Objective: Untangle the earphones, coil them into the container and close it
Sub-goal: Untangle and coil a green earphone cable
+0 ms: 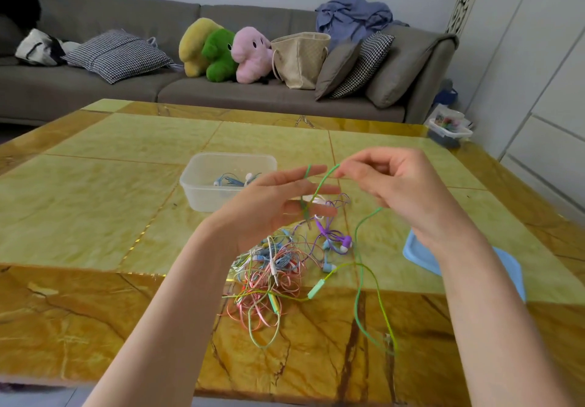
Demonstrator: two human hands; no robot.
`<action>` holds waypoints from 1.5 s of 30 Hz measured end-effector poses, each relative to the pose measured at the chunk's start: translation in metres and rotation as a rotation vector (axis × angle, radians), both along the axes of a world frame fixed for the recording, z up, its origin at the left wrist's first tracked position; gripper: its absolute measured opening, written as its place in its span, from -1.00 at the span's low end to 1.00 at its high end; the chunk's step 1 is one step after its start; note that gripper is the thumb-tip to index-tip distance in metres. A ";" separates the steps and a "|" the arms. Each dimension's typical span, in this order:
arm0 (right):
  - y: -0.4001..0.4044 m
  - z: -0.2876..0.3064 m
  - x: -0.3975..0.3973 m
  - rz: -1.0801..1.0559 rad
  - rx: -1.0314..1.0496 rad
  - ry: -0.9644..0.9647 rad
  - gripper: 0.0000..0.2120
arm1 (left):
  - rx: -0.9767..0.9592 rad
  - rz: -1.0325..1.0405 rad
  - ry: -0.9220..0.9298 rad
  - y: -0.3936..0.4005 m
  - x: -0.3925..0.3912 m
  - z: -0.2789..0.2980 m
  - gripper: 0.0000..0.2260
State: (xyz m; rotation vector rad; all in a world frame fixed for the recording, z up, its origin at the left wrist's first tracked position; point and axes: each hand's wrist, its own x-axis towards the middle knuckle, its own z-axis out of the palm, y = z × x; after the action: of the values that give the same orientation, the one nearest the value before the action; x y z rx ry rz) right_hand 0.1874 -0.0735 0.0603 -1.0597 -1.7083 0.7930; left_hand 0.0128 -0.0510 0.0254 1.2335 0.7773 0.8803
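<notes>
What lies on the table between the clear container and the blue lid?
In the head view, the tangled pile of earphones lies between the clear container and the blue lid, nearer the camera; both hands hover above.

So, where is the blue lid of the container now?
In the head view the blue lid lies flat on the table at the right, partly hidden under the right hand's wrist, right of the tangled earphones.

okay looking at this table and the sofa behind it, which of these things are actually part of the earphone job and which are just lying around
Part of the job:
green cable, wound over the left hand, pinched by the right hand
tangled pile
clear container, blue earphones already inside
blue lid

Just lying about:
plush toys
cushions
beige bag
blue clothing
floor box
</notes>
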 end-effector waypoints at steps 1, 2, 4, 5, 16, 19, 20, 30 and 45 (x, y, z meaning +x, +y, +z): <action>0.003 -0.003 0.000 -0.013 0.017 0.029 -0.84 | -0.010 -0.067 -0.014 -0.002 0.001 0.001 -0.72; 0.004 -0.006 0.000 -0.020 0.019 0.052 -0.82 | -0.016 -0.126 -0.020 -0.003 0.004 0.001 -0.71; 0.006 -0.009 0.000 -0.039 0.020 0.090 -0.81 | -0.026 -0.197 -0.037 -0.005 0.008 0.001 -0.71; 0.006 -0.010 0.002 -0.052 0.023 0.109 -0.81 | -0.029 -0.209 -0.051 -0.005 0.010 0.001 -0.71; 0.013 -0.024 -0.004 -0.147 0.019 0.180 -0.79 | -0.001 -0.369 -0.215 -0.008 0.010 0.004 -0.66; 0.016 -0.028 -0.005 -0.105 -0.031 0.184 -0.84 | -0.019 -0.379 -0.268 -0.010 0.007 0.004 -0.66; 0.019 -0.032 -0.007 -0.076 -0.040 0.169 -0.86 | -0.025 -0.374 -0.298 -0.012 0.007 0.005 -0.65; 0.013 -0.045 -0.033 0.068 -0.115 -0.292 -0.80 | -0.056 0.132 -0.536 0.005 -0.007 0.009 -0.69; 0.005 -0.012 -0.007 0.067 0.082 -0.201 -0.91 | 0.008 0.024 0.047 -0.004 0.003 0.003 -0.77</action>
State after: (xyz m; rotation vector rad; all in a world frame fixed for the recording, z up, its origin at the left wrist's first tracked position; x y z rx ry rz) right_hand 0.1808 -0.0681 0.0480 -1.0588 -1.9384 0.6702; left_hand 0.0156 -0.0548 0.0285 1.2576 0.8288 0.8774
